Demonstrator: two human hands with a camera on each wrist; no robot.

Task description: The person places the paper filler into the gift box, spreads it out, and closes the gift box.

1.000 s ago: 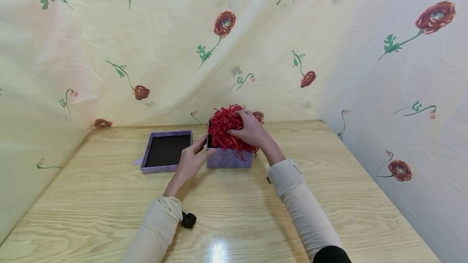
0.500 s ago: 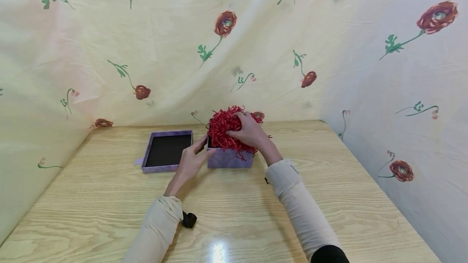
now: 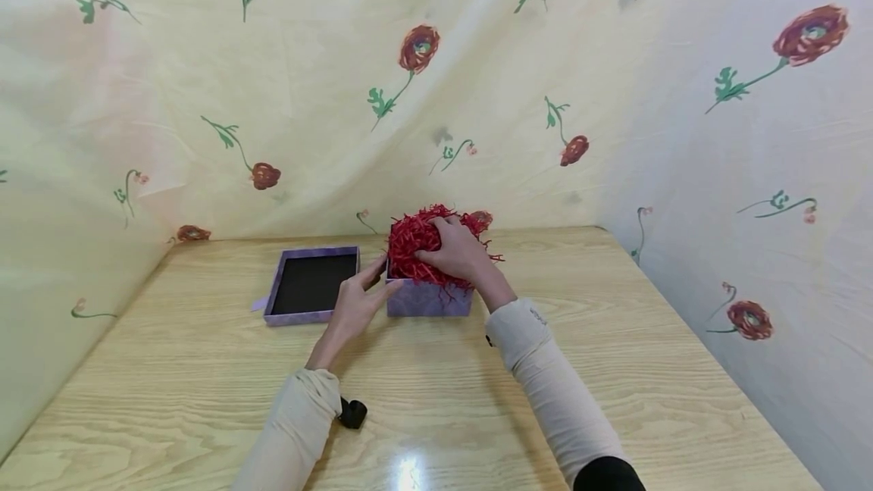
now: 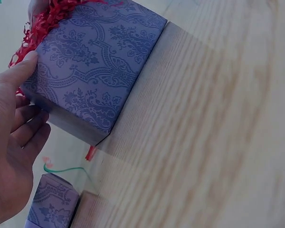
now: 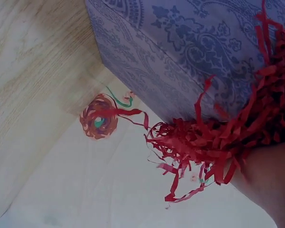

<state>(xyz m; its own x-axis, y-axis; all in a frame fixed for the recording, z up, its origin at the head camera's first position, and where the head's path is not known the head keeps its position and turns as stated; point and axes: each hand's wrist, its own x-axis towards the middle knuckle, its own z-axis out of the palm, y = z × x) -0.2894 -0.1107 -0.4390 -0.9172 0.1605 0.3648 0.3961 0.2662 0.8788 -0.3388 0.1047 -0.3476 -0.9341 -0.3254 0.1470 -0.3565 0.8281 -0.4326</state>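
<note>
A box point(image 3: 428, 299) with a purple patterned outside and dark inside stands at the table's back. Red shredded paper point(image 3: 411, 237) heaps above its rim, and some strands hang over the front and right side. My left hand point(image 3: 355, 303) holds the box's front left corner; in the left wrist view the thumb point(image 4: 26, 69) touches the front face's edge and the fingers lie along the side. With thumb and fingers bent into the heap, my right hand point(image 3: 458, 250) grips the paper from above. Its fingertips are partly hidden among the strands.
A matching purple lid point(image 3: 298, 317) with a black inside lies upturned left of the box, a small tab at its left. The wooden table point(image 3: 423, 385) stretches toward me. Flowered cloth point(image 3: 307, 97) hangs behind and along both sides.
The right hand has sunk a little, lowering and flattening the paper heap. Some strands now stick out at the right of the box. The left hand stays at the corner.
</note>
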